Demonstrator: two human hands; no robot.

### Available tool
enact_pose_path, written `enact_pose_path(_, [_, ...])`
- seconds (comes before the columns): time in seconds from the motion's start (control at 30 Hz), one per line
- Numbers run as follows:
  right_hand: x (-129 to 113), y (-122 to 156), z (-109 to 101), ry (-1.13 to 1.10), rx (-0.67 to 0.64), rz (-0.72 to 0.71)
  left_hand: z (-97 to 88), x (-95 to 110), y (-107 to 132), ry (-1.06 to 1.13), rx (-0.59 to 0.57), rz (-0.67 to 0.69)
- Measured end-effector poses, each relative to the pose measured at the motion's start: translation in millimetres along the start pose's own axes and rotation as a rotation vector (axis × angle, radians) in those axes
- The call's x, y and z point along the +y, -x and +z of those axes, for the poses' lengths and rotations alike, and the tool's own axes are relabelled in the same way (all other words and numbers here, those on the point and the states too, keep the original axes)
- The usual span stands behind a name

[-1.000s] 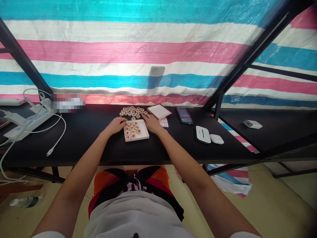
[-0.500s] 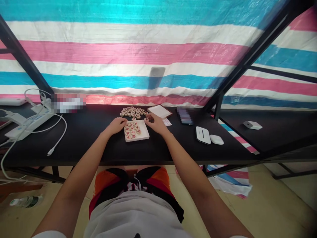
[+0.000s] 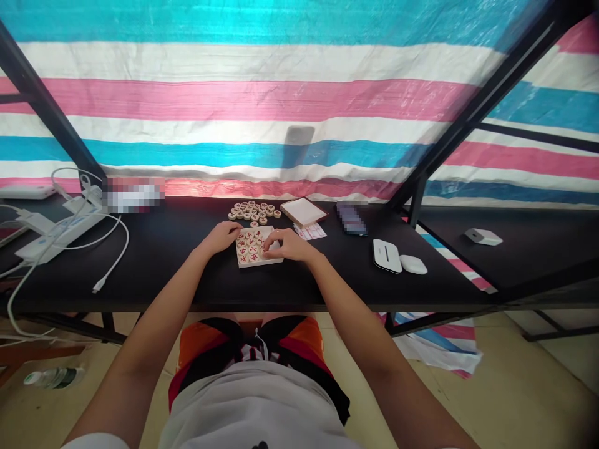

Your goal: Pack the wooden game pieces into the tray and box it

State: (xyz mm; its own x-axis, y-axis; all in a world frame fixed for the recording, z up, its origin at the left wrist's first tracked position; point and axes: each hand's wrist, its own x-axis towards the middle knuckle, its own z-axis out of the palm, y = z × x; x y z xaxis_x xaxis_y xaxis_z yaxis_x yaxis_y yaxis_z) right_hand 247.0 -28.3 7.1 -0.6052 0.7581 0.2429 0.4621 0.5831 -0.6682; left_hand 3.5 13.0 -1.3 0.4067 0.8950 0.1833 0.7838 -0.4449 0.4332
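A shallow white box (image 3: pixel 261 264) lies on the black desk with rows of round Chinese chess pieces (image 3: pixel 249 242), marked in red, filling its left side. At its upper left corner my left hand (image 3: pixel 223 237) is closed with the fingertips on the edge. My right hand (image 3: pixel 291 244) reaches over the box's right part, thumb and fingers pinched on a Chinese chess piece low in the box; the fingers largely hide that piece. Just behind the box is a loose cluster of more pieces (image 3: pixel 253 211).
The box lid (image 3: pixel 304 212) rests upturned beside a printed paper (image 3: pixel 311 232). A phone (image 3: pixel 352 219), a white device (image 3: pixel 387 255) and an earbud case (image 3: pixel 413 264) lie to the right. At left are a power strip (image 3: pixel 60 234) and white cables (image 3: pixel 122 249).
My right hand has moved from the near edge of the cluster down into the box, bringing a piece with it. My left hand stays at the box's corner.
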Motion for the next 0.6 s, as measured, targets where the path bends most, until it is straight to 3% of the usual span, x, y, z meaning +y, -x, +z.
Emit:
enact_pose_path(0.27, [2.6, -0.8, -0.3, -0.104, -0.056, 0.07, -0.2, 1.1, 0.1, -0.01, -0.006, -0.013])
enact_pose_path(0.6, [6.4, -2.5, -1.0, 0.037, -0.035, 0.05, 0.8, -1.9, 0.0, -0.01, 0.0, -0.01])
